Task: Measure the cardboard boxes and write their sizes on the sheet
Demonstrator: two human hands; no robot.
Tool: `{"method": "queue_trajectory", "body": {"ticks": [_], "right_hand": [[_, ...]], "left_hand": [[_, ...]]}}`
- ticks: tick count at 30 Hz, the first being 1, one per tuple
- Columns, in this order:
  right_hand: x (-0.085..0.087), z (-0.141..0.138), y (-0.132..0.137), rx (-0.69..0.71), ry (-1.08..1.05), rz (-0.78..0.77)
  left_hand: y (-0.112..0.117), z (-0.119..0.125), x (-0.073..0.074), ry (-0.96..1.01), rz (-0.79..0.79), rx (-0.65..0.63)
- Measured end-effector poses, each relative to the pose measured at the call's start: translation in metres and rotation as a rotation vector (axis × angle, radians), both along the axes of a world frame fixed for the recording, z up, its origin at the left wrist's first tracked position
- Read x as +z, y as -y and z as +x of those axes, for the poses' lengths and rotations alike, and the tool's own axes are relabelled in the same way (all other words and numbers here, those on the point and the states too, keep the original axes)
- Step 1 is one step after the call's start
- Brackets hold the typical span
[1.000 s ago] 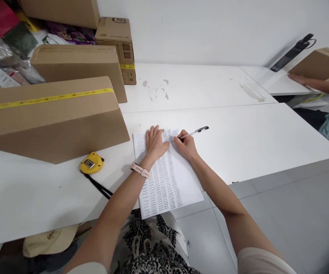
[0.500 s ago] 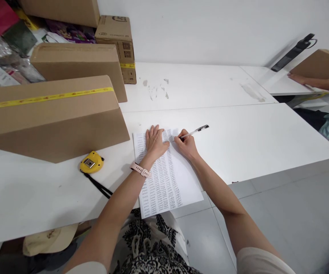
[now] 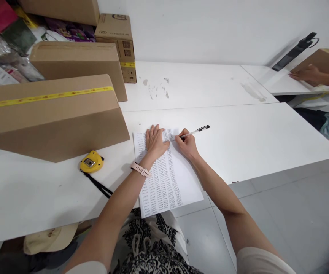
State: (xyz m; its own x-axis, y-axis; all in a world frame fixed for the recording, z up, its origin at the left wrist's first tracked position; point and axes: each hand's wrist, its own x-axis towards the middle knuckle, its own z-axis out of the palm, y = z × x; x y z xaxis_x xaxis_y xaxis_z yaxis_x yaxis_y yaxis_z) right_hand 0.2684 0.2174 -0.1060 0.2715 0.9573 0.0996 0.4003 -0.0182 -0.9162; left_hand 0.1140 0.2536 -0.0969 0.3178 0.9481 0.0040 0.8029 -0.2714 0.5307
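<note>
A sheet of paper [image 3: 187,186] lies on the white table, its lower part hanging past the front edge. Columns of small handwriting cover its left and middle, while the right side is blank. My left hand [image 3: 155,141] rests flat on the upper part of the sheet, fingers spread. In my right hand [image 3: 187,144] a pen [image 3: 197,130] with a clear barrel and black cap end is pinched. Its tip, mostly hidden by the fingers, is at the upper writing columns. Left of the paper sits a yellow tape measure [image 3: 91,161] with a black strap.
Cardboard boxes [image 3: 56,118] stand at the left, with packaged goods behind. Far right, another person's hand [image 3: 307,75] lies beside a cardboard piece [image 3: 324,61] and a black bottle [image 3: 294,51]. The table's front edge [image 3: 284,169] runs along the right. A cap [image 3: 50,239] is below the table.
My right hand and the pen have shifted very slightly; my left hand stays put. At far right, the other person's hand has changed its pose beside the cardboard.
</note>
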Motion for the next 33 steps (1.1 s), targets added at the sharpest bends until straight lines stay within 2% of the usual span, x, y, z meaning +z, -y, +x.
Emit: {"method": "queue_trajectory", "body": {"ticks": [33], "right_hand": [[-0.0005,0.0017,-0.0017,-0.014,-0.018,0.015]], "left_hand": [[0.0001,0.0001,-0.0008,0.005,0.005,-0.01]]}}
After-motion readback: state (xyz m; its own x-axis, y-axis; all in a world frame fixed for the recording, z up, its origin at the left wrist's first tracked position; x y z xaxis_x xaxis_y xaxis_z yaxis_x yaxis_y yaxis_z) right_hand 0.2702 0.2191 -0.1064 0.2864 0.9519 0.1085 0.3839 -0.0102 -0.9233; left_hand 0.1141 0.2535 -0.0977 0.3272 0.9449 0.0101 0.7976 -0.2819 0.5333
